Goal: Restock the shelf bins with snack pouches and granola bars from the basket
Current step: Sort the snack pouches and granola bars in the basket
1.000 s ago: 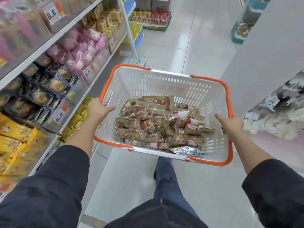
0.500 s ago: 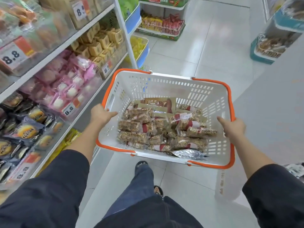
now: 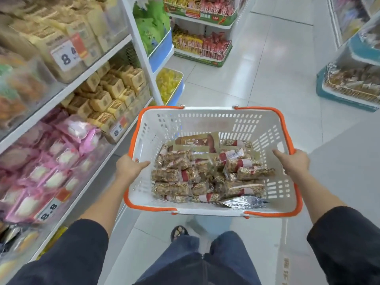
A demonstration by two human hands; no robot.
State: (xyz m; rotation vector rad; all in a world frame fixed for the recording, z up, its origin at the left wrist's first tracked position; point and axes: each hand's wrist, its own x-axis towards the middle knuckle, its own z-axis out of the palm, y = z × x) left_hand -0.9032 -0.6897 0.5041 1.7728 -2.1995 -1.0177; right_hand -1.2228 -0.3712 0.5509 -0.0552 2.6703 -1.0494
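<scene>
I carry a white plastic basket (image 3: 205,124) with an orange rim out in front of me at waist height. My left hand (image 3: 129,167) grips its left rim and my right hand (image 3: 294,163) grips its right rim. Inside lie several clear-wrapped granola bars (image 3: 174,174) with red labels, tan snack pouches (image 3: 197,140) at the back and a silver foil pouch (image 3: 242,202) at the near edge. The shelf bins (image 3: 67,64) run along my left, holding tan boxes and pink packets behind clear fronts with price tags.
A tiled aisle stretches ahead. A white shelf upright (image 3: 141,52) stands just left of the basket's far corner. A green end display (image 3: 203,44) with red and yellow packets stands ahead, a teal display stand (image 3: 347,87) at right. My foot (image 3: 178,232) shows below the basket.
I have walked forward along the aisle with the basket. The dark and yellow packets have slid out of view; tan boxes and pink packets now sit beside me. Both hands keep their grip.
</scene>
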